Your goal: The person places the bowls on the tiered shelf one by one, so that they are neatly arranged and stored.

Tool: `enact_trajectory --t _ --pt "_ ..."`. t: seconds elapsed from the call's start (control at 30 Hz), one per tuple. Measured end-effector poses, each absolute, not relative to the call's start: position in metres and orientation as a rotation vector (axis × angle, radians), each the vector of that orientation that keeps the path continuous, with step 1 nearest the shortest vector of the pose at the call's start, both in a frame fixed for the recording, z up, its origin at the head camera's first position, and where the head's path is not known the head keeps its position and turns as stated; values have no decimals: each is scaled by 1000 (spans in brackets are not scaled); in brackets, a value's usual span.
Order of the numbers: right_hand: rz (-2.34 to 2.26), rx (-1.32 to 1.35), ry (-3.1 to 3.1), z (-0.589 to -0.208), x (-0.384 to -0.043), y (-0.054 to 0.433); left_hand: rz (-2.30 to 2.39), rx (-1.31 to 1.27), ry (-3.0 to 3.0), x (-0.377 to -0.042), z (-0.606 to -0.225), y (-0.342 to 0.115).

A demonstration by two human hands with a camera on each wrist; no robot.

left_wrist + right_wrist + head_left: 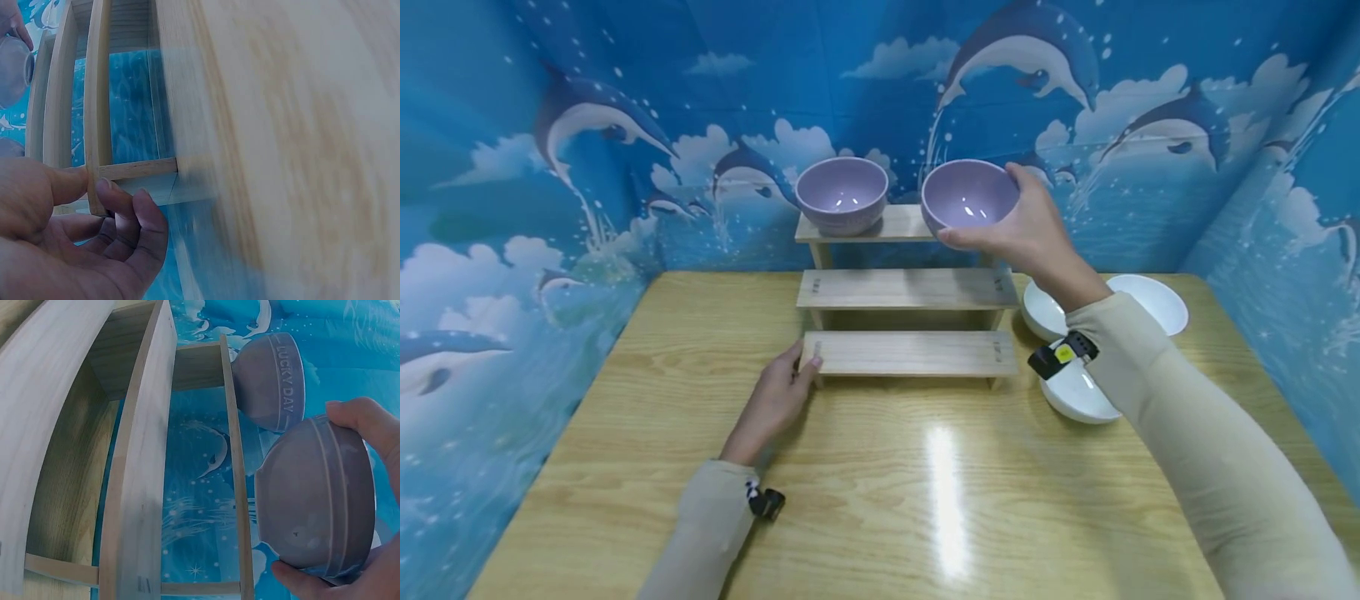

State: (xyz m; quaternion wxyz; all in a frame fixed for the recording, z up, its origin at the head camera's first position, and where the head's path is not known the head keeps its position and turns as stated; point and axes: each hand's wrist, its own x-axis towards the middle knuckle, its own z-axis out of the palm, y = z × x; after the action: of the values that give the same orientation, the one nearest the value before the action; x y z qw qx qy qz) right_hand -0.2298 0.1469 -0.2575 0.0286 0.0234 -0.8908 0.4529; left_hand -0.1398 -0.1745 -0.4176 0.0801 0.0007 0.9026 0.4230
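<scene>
A three-tier wooden stand point(910, 289) stands near the back of the table. On the left of its top tier sits a purple bowl point(842, 196), embossed with "LUCKY DAY" in the right wrist view. My right hand point(1030, 229) holds a second purple bowl point(970, 196) by its rim and side. In the right wrist view that bowl's foot point(261, 506) is a small gap away from the top tier point(236, 475). My left hand point(775, 400) pinches the left end of the lowest tier point(910, 353), thumb on one face and fingers on the other.
Several white bowls point(1078, 393) stand on the table point(865, 500) to the right of the stand, partly hidden by my right forearm. A blue dolphin-print cloth point(737, 75) hangs behind and at both sides.
</scene>
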Motion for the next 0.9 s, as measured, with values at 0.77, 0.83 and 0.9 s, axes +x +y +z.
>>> enact_trajectory --t 0.77,0.83,0.9 --pt "1477 -18 -2753 -256 -257 151 1273 1 2692 -139 -417 -175" --pt "1486 -23 -2746 -256 -257 151 1274 -3 2689 -139 -416 -174" --pt "1487 -28 -2744 -256 -258 151 1274 -3 2687 -139 -416 -174"
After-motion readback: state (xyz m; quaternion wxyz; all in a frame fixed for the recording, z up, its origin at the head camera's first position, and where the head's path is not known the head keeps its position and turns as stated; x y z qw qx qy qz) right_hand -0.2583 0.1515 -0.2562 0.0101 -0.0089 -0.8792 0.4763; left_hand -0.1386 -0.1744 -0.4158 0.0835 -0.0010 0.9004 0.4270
